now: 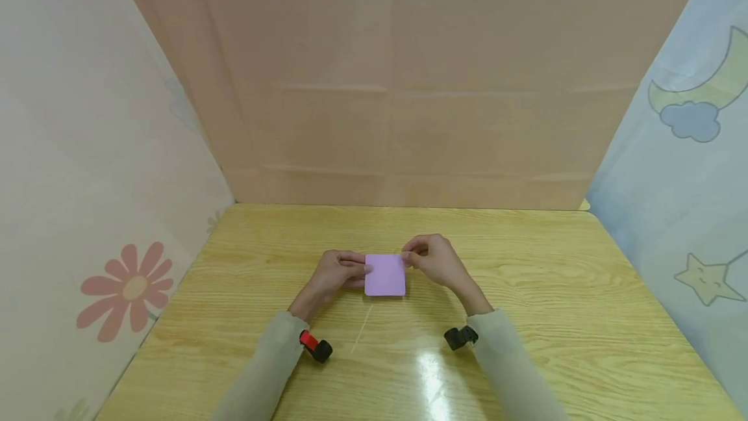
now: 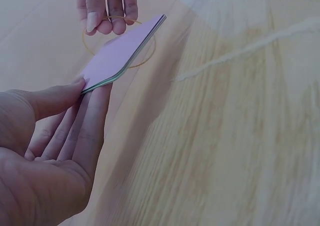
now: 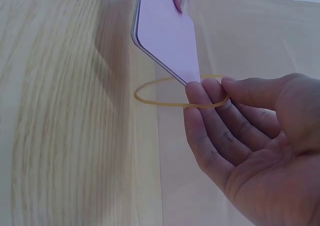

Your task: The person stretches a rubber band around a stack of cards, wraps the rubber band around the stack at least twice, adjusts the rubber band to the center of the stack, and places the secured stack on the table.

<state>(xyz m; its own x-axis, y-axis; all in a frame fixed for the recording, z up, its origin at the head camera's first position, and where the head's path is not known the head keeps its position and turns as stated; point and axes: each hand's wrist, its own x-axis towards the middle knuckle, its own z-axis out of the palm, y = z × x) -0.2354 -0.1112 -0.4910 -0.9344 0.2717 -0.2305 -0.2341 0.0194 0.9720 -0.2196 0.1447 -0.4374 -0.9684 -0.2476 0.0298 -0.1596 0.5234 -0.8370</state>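
Observation:
In the head view, a thin stack of square cards (image 1: 385, 276) with a pink-purple face and rounded corners is held up over the table. My left hand (image 1: 334, 273) pinches its left edge, thumb on the face and fingers behind. Green and pale layers show along its side in the left wrist view. My right hand (image 1: 437, 260) is at the upper right corner of the stack, fingers bent. Between its thumb and fingers it pinches a yellowish rubber band (image 3: 167, 104). The band hangs as a loose loop around the stack's right end, fingertips right at that corner.
Below the hands is a wood-grain table (image 1: 526, 291). A tan backdrop (image 1: 386, 141) rises along its far edge. Patterned cloth walls stand on both sides, with a flower (image 1: 134, 288) at left and a moon (image 1: 701, 89) at right.

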